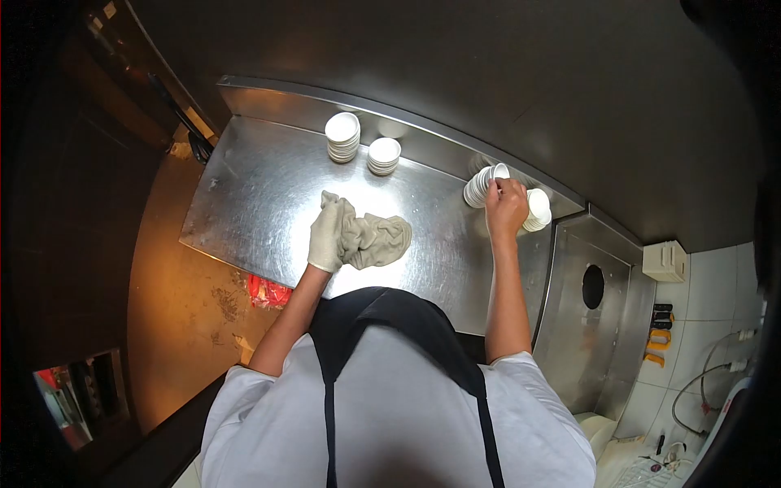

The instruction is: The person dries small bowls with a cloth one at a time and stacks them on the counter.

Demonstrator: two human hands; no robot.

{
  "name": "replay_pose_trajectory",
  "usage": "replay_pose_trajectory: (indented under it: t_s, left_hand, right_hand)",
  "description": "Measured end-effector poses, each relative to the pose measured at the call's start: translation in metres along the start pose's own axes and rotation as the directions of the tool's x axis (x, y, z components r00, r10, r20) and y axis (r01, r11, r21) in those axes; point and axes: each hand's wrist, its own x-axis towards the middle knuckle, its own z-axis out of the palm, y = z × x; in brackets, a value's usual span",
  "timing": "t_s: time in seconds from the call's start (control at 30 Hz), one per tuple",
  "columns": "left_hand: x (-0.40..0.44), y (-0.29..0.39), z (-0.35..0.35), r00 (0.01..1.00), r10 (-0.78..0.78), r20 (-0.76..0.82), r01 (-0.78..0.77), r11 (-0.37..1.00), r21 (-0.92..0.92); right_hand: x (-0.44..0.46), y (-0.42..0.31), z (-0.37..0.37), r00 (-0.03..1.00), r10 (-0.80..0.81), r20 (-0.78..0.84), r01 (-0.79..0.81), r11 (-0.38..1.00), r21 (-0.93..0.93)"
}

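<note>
Grey-beige cloth lies bunched, partly on the steel tabletop, its near end held in the closed, gloved left grip. Fingers of the bare right grip touch the rim of a tilted stack of white cups; whether they are closed on it, I cannot tell. Just beside that grip, on its right, stands another stack. Beyond the left grip, towards the raised back edge, are a taller stack and a shorter stack, both untouched. How much is done, and how much is left, does not show
</note>
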Motion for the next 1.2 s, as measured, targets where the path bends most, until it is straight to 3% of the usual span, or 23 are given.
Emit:
replay_pose_trajectory:
  t_s: [0.07,0.17,0.33,0.43,0.57,0.67,0.73,0.77,0.8,0.83,0.87,0.93,1.03,1.07,1.1,1.17,1.2]
  left_hand:
    - [-0.004,0.008,-0.001,0.997,-0.034,0.071,0.042,0.993,-0.113]
    - [-0.011,0.01,0.008,0.996,-0.082,0.02,0.084,0.98,-0.181]
    - [-0.008,0.012,0.011,0.992,-0.111,0.058,0.119,0.979,-0.168]
    - [-0.011,0.013,0.017,0.994,-0.111,0.018,0.112,0.972,-0.205]
    - [-0.012,0.017,0.022,0.994,-0.104,0.045,0.112,0.966,-0.234]
    - [0.006,-0.009,0.0,0.966,0.085,0.246,0.026,0.91,-0.415]
    - [-0.018,0.025,0.029,0.987,-0.01,0.158,0.064,0.938,-0.34]
    - [-0.027,0.037,0.04,0.992,-0.054,0.112,0.086,0.949,-0.302]
    - [-0.028,0.036,0.04,0.995,0.067,0.081,-0.057,0.991,-0.12]
    - [-0.028,0.035,0.039,0.979,0.191,0.073,-0.196,0.978,0.068]
    - [-0.028,0.034,0.037,0.946,0.312,0.088,-0.324,0.911,0.255]
    - [-0.029,0.033,0.031,0.838,0.515,0.183,-0.514,0.629,0.583]
    - [-0.03,0.045,0.003,0.902,0.429,0.052,-0.409,0.809,0.423]
    - [-0.016,0.047,-0.017,0.988,0.149,-0.035,-0.151,0.987,-0.051]
    - [-0.008,0.049,-0.03,0.989,-0.146,0.029,0.14,0.843,-0.519]
    - [-0.01,0.055,-0.038,0.994,-0.102,-0.049,0.061,0.848,-0.526]
    - [-0.008,0.057,-0.039,0.994,-0.089,-0.069,0.04,0.853,-0.521]
  right_hand:
    - [-0.001,-0.002,0.003,1.0,0.003,-0.029,-0.003,1.0,0.006]
    - [-0.003,-0.008,0.006,0.999,-0.035,-0.026,0.034,0.999,-0.013]
    - [-0.011,0.0,0.008,0.997,-0.077,-0.022,0.078,0.995,0.059]
    - [-0.008,0.005,0.005,0.988,0.15,0.026,-0.152,0.972,0.181]
    - [0.002,0.01,0.001,0.941,0.337,-0.007,-0.315,0.886,0.34]
    - [0.004,-0.01,0.001,0.921,0.389,-0.03,-0.313,0.783,0.538]
    - [-0.004,-0.052,-0.005,0.939,0.344,-0.002,-0.264,0.724,0.637]
    - [-0.009,-0.08,-0.016,0.938,0.312,0.151,-0.329,0.665,0.671]
    - [-0.019,-0.105,-0.024,0.917,0.265,0.297,-0.398,0.604,0.69]
    - [-0.031,-0.124,-0.023,0.936,0.091,0.34,-0.319,0.628,0.71]
    - [-0.043,-0.141,-0.022,0.924,-0.087,0.373,-0.237,0.635,0.735]
    - [-0.052,-0.173,-0.038,0.799,-0.164,0.579,-0.305,0.718,0.625]
    - [-0.087,-0.159,-0.003,0.803,-0.238,0.546,-0.06,0.88,0.471]
    - [-0.104,-0.152,0.008,0.793,-0.27,0.546,0.041,0.918,0.394]
    - [-0.112,-0.144,0.013,0.744,-0.35,0.569,0.114,0.906,0.408]
    - [-0.121,-0.131,0.018,0.619,-0.497,0.608,0.257,0.86,0.442]
    - [-0.124,-0.13,0.023,0.654,-0.496,0.571,0.196,0.84,0.505]
